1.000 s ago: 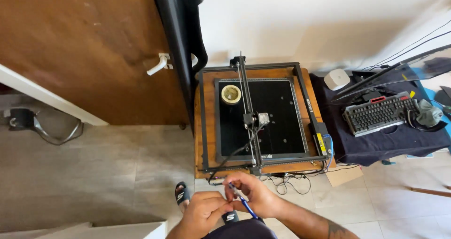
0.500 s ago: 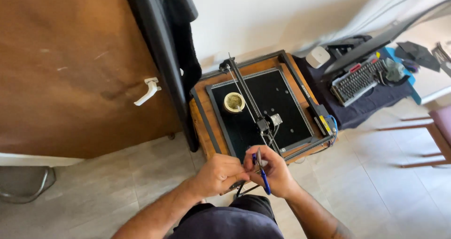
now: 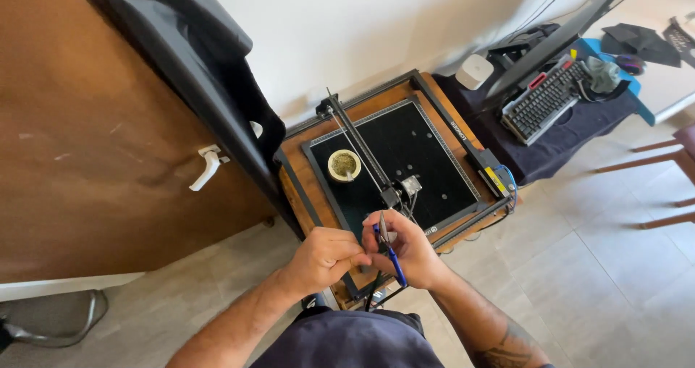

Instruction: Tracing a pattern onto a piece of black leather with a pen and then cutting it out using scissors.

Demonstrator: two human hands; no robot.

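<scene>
Far left, door: a big brown wooden door [image 3: 87,144] with a white lever handle [image 3: 206,167] stands beside my work spot, with a dark garment bag [image 3: 206,78] hanging off its edge toward the white wall.

Centre, machine: the black square-bed engraving frame on a wooden board [image 3: 394,158] sits low in front of me, so I lean over it from the near side. Its thin black gantry rail [image 3: 358,145] runs diagonally from the far corner to the small carriage head [image 3: 399,191], which is near my hands.

Far right, desk: a dark-cloth table [image 3: 557,147] carries a black keyboard [image 3: 544,102] and a white round device [image 3: 475,70], well apart from the machine.

On the bed: a round pale cup with greenish contents [image 3: 344,165] rests left of the rail, not touching my hands.

Right hand [image 3: 411,251]: curled shut around the blue-handled pliers [image 3: 388,246], steel tips pointing up toward the carriage head, handles trailing toward my body. That grip looks suited to fine work.

Left hand [image 3: 324,258]: closed into a loose fist, fingertips pressed to the right hand near the tool's jaws, seemingly steadying something. I cannot tell what small part, if any, it pinches.
</scene>
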